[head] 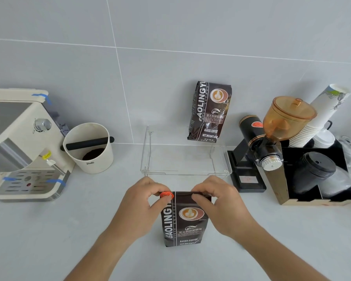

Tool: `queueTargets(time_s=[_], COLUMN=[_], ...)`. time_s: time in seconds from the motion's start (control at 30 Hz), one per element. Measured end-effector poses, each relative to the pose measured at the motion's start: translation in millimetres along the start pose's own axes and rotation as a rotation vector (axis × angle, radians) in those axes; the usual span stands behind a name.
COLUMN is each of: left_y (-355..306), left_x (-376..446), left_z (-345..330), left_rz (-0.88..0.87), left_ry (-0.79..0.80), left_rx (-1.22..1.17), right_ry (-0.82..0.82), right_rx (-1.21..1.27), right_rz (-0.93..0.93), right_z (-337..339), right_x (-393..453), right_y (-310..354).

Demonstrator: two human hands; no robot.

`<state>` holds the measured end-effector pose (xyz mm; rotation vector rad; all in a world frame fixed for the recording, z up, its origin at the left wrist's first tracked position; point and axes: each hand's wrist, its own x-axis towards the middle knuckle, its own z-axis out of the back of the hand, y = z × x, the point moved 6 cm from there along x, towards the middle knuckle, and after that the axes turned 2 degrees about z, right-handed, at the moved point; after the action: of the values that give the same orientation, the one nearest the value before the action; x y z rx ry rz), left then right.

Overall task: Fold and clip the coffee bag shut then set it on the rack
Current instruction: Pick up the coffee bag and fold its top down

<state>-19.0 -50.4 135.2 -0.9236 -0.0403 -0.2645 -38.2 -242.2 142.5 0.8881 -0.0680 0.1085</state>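
Note:
A dark brown coffee bag [185,222] stands upright on the grey counter in front of me, its top folded down. My left hand [145,196] pinches an orange clip [166,194] at the fold's left end. My right hand [215,196] holds the right side of the folded top between thumb and fingers. Behind the bag stands a clear acrylic rack [148,157]. A second, similar coffee bag [210,112] stands upright on the rack's back right, against the wall.
A cream espresso machine [18,142] is at the left, with a white knock box [89,148] beside it. At the right are a black grinder [255,151] with an amber hopper, stacked paper cups [320,114] and a box of black lids [314,169].

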Motion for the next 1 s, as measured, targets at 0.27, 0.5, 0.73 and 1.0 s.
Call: queueTargets(time_s=[0.27,0.5,0.73,1.0], left_y=[12,15,17,24], left_x=[0,-4,-4,-5], left_z=[-10,-19,-20,-25], left_rz=[0.127,0.099,0.071,0.086], left_ry=[0.064,0.131,0.101,0.138], left_rx=[-0.297,-0.312,-0.257,-0.23], right_ry=[0.028,0.039,0.187,0.444], right_rx=[0.146,0.464,0.477,0.177], right_rz=[-0.201,-0.405,-0.513,-0.297], right_z=[-4,-12,-19,-17], right_x=[-4,3,10,6], right_y=[-8,-15,-22,-23])
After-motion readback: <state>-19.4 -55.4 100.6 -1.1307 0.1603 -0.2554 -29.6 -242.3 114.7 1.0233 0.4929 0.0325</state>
